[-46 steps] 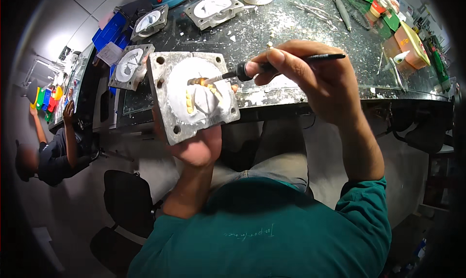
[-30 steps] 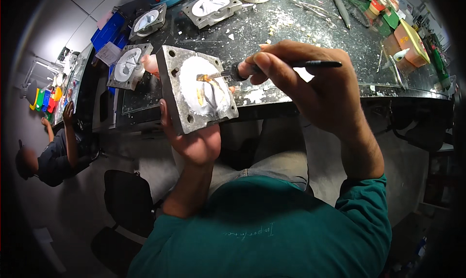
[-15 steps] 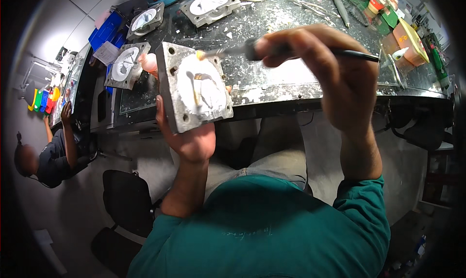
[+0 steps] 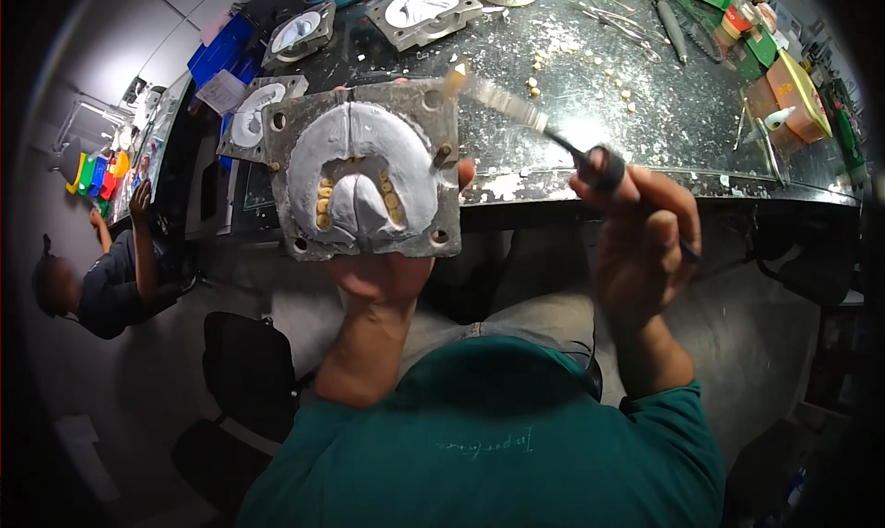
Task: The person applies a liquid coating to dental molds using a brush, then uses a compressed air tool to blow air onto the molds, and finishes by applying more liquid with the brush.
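Observation:
My left hand (image 4: 385, 277) holds up a square grey metal denture flask half (image 4: 450, 113) from below, its face tilted toward me. Pale plaster (image 4: 304, 154) fills it, with a horseshoe-shaped hollow in the middle. Two rows of yellowish artificial teeth (image 4: 324, 201) line the sides of that hollow. My right hand (image 4: 653, 242) is closed around the dark handle of a brush (image 4: 516, 108), to the right of the flask. Motion blurs the brush's silvery neck and amber tip, which lies near the flask's upper right corner; whether they touch I cannot tell.
More flask halves stand behind, one at the back (image 4: 452, 19) and one at the left (image 4: 221, 143). Loose teeth (image 4: 533, 85) and white crumbs lie on the dark bench. A grey handpiece (image 4: 671, 30) and an orange box (image 4: 784, 127) are at right. Another person (image 4: 111, 279) sits far left.
The flask has turned to face me more fully, showing its teeth. My right hand has moved down, drawing the brush tip up and away from over the plaster.

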